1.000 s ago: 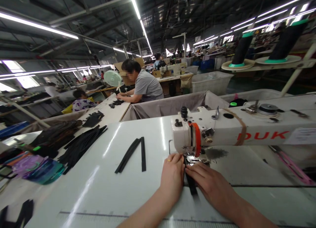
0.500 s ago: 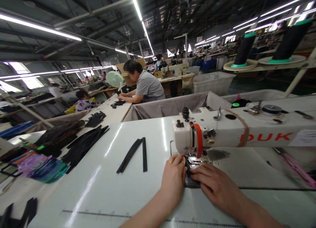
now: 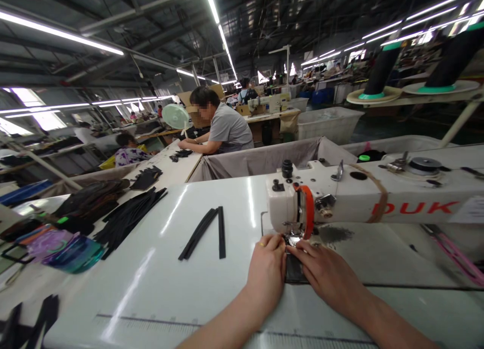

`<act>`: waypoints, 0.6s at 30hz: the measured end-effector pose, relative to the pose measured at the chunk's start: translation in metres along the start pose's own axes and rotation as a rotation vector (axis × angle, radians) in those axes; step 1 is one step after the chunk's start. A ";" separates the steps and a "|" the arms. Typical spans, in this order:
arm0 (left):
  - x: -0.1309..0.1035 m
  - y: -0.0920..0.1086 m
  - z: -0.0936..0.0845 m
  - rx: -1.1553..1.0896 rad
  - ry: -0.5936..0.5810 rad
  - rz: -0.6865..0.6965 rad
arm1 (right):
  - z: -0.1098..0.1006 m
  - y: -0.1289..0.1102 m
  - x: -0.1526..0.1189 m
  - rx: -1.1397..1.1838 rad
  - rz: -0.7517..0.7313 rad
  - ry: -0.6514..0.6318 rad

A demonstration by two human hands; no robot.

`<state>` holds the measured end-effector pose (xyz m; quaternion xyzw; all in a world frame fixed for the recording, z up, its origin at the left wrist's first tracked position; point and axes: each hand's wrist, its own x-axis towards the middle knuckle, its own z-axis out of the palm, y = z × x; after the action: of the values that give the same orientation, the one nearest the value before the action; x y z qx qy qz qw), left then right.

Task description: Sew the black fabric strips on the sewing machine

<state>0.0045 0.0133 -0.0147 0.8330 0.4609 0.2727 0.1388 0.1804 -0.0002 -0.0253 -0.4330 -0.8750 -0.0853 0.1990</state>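
Observation:
My left hand point(image 3: 266, 266) is at the needle area of a white sewing machine point(image 3: 350, 190), fingers bent and pressed together. From the other side my right hand point(image 3: 325, 268) reaches in, its fingertips almost meeting the left ones just in front of the presser foot point(image 3: 293, 238). Between them they pinch a small black fabric strip, now mostly hidden under the fingers. A dark plate point(image 3: 295, 269) shows on the machine bed between the hands. Left of them, a few narrow black strips point(image 3: 222, 233) lie on the pale tabletop point(image 3: 151, 293).
A pile of black strips point(image 3: 130, 220) and a purple and teal container point(image 3: 71, 250) are at the left. Pink-handled scissors point(image 3: 457, 255) lie under the machine arm. Black thread cones point(image 3: 381, 71) stand at upper right. A co-worker point(image 3: 230, 122) sits beyond the cloth-lined bin point(image 3: 260, 160).
My right fingers have moved up and left, closer to the presser foot and my left fingertips. The black strip visible between the hands before is now mostly covered. The view has shifted slightly.

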 end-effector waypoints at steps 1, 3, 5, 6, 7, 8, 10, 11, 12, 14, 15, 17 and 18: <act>0.000 0.000 0.001 0.003 0.003 0.005 | 0.000 0.000 0.000 0.001 0.001 0.004; -0.001 0.000 0.002 0.014 0.014 0.014 | -0.001 0.000 0.001 0.009 -0.001 0.009; -0.001 0.000 0.003 0.036 0.024 0.019 | -0.001 0.000 0.000 0.028 0.001 0.009; -0.001 0.000 0.004 0.048 0.025 0.019 | -0.001 0.000 0.000 0.036 0.004 0.009; -0.001 0.000 0.004 0.060 0.025 0.019 | -0.001 0.001 0.000 0.042 0.009 0.013; -0.001 0.000 0.004 0.069 0.022 0.020 | -0.001 0.001 -0.001 0.043 0.013 0.016; 0.000 0.000 0.003 0.078 0.008 0.025 | 0.001 0.001 -0.002 0.035 0.022 0.021; 0.001 -0.001 0.002 0.079 -0.001 0.029 | 0.001 0.001 -0.002 0.030 0.025 0.020; 0.002 -0.001 0.001 0.081 -0.011 0.031 | 0.002 0.001 -0.003 0.026 0.027 0.016; 0.004 -0.001 0.000 0.087 -0.027 0.034 | 0.003 0.001 -0.003 0.025 0.033 0.008; 0.005 -0.001 -0.001 0.090 -0.030 0.034 | 0.003 0.001 -0.004 0.025 0.037 0.007; 0.007 -0.001 -0.001 0.096 -0.025 0.041 | 0.002 0.001 -0.004 0.025 0.041 0.008; 0.007 -0.002 -0.002 0.098 -0.022 0.046 | 0.002 0.001 -0.004 0.027 0.040 0.012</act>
<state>0.0055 0.0201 -0.0116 0.8523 0.4527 0.2436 0.0966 0.1830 -0.0016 -0.0287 -0.4473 -0.8660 -0.0720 0.2117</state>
